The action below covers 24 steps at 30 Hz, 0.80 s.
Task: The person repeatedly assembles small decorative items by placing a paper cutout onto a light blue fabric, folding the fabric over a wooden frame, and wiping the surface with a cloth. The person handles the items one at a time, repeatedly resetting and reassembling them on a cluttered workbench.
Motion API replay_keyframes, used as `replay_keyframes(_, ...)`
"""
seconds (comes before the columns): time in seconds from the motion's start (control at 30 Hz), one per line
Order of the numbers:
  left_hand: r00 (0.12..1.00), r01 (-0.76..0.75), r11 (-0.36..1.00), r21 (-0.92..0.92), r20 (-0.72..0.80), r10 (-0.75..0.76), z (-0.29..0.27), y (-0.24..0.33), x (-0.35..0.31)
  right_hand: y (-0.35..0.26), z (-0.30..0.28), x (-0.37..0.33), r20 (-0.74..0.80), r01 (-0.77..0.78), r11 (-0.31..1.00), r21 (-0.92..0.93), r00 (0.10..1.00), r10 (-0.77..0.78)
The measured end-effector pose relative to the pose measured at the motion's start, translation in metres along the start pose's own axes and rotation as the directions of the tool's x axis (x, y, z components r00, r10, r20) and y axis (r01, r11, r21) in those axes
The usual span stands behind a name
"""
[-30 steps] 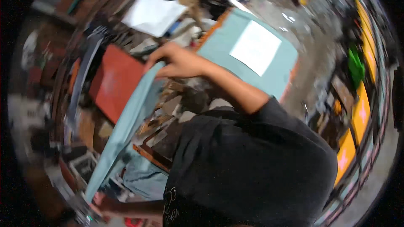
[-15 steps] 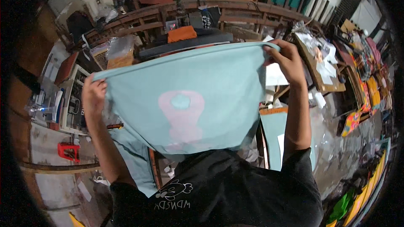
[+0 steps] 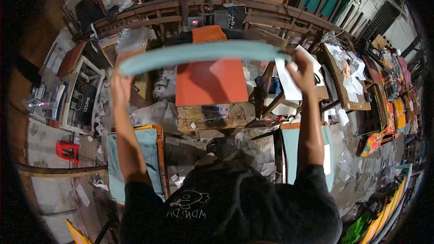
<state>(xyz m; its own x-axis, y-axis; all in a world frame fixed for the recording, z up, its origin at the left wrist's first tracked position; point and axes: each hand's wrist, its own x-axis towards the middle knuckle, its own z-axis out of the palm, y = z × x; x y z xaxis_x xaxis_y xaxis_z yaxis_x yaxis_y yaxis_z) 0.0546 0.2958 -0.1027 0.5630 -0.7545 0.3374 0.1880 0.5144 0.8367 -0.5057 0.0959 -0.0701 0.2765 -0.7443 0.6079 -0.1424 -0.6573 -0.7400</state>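
Note:
A light teal piece of cloth (image 3: 199, 53) is stretched level between my two hands, seen nearly edge-on and smeared by motion. My left hand (image 3: 121, 86) is closed on its left end. At the other end my right hand (image 3: 304, 70) pinches the cloth's corner, its fingers slightly blurred. Beneath the cloth, apart from it, a flat orange-red board (image 3: 211, 86) rests on a worn wooden bench (image 3: 210, 119). An orange cloth (image 3: 209, 33) lies beyond the board. The cloth's printed face is hidden from this angle.
Teal cloths lie stacked on a wooden-framed stand (image 3: 135, 153) at my left and another stand (image 3: 291, 149) at my right. White sheets (image 3: 289, 81) hang near my right hand. A red plastic stool (image 3: 68, 151) stands far left; scraps litter the floor.
The cloth has swung from hanging with its pink-printed face toward me to a thin level band, uncovering the orange-red board and bench. My left hand moved inward.

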Motion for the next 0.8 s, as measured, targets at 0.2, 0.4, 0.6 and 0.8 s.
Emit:
replay_keyframes(0.2,0.852,0.524,0.816,0.246,-0.139,-0.505,-0.103,-0.157,-0.042,0.158,0.095,-0.084,0.083,-0.198,0.957,-0.211,0.972,0.219)
replay_keyframes(0.4,0.763,0.644,0.742,0.188,-0.233,-0.603,-0.075,-0.197,-0.036,0.214,0.109,-0.1,0.009,-0.146,0.882,-0.449,0.986,0.168)
replay_keyframes(0.6,0.78,0.609,0.777,0.16,-0.293,-0.552,-0.095,-0.185,-0.071,0.19,0.085,-0.116,0.054,-0.083,0.837,-0.541,0.99,0.134)
replay_keyframes(0.8,0.759,0.644,0.738,0.204,-0.296,-0.58,-0.121,-0.181,-0.111,0.171,0.077,-0.145,0.127,-0.11,0.783,-0.613,0.964,0.235)
